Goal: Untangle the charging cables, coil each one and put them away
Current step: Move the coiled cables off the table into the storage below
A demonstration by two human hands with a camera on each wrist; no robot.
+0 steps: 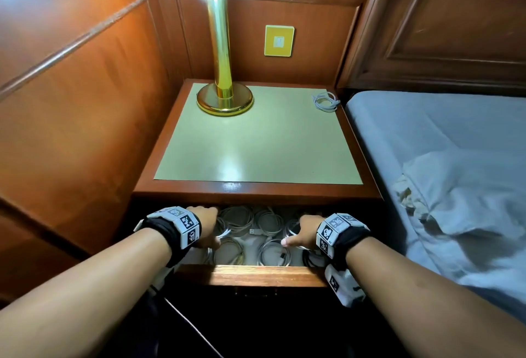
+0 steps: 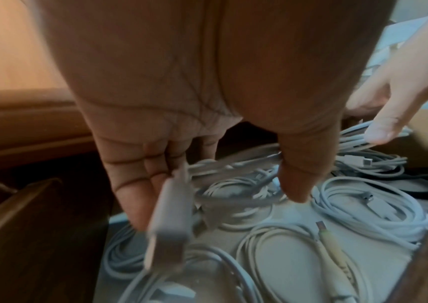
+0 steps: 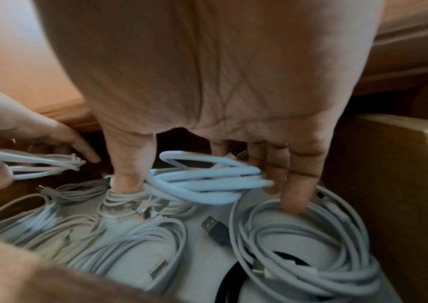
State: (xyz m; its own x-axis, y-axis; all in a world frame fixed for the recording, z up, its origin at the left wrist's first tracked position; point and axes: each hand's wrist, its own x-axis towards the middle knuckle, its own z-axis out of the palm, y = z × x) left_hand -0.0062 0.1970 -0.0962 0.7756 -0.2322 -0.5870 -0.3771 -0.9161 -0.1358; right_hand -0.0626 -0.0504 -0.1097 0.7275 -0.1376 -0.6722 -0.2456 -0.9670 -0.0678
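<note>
The nightstand drawer (image 1: 264, 273) stands pulled out, with several coiled white cables (image 1: 274, 253) lying on its pale floor. My left hand (image 1: 206, 228) reaches into the drawer's left side and pinches a white coiled cable (image 3: 39, 164) between thumb and fingers; it is blurred in the left wrist view (image 2: 171, 215). My right hand (image 1: 300, 232) is in the drawer's right side, with thumb and fingers closed round another white coil (image 3: 207, 178) just above the ones lying there. One more coiled white cable (image 1: 326, 101) lies on the nightstand top at its back right corner.
A brass lamp (image 1: 225, 95) stands at the back left of the green nightstand top (image 1: 256, 144). A bed with pale sheets (image 1: 441, 144) adjoins on the right, and wood panelling (image 1: 85, 101) closes the left. A black cable (image 3: 233, 280) and its USB plug (image 3: 214, 226) lie among the white coils.
</note>
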